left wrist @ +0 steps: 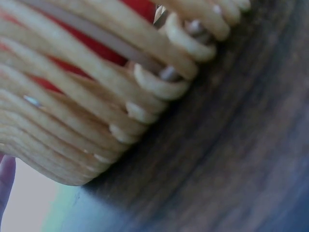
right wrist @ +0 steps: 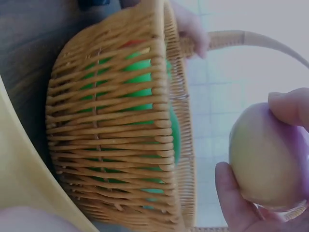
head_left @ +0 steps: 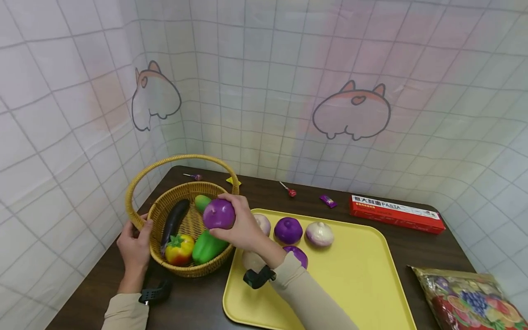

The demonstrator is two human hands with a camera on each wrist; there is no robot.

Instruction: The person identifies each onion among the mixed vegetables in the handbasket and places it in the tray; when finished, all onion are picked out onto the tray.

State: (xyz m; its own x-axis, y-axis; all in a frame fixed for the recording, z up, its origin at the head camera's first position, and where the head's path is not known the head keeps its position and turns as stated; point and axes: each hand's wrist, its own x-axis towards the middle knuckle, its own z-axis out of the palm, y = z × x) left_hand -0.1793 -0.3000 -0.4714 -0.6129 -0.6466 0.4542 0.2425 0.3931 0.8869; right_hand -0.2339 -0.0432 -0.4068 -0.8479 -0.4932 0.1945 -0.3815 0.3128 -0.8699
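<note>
My right hand [head_left: 243, 227] grips a toy turnip [head_left: 219, 214], purple on top and whitish below, above the right side of the wicker basket [head_left: 194, 271]. The right wrist view shows the turnip [right wrist: 268, 159] between thumb and fingers, apart from the rim. With my left hand [head_left: 135, 247] I hold the basket at its left rim, by the foot of the handle. Inside the basket lie an eggplant [head_left: 175, 222], a red-yellow tomato [head_left: 179, 250], a green pepper [head_left: 209, 247] and a green oval piece [head_left: 202, 202], partly hidden. The left wrist view shows only the basket's woven side [left wrist: 96, 96] and tabletop.
A yellow tray [head_left: 350, 279] carries several purple or white turnips [head_left: 288, 230], some partly behind my right arm. Lollipops [head_left: 291, 192] and small wrapped candies [head_left: 328, 200] lie along the back. At the right are a red pasta box [head_left: 396, 214] and a fruit-printed bag [head_left: 470, 298].
</note>
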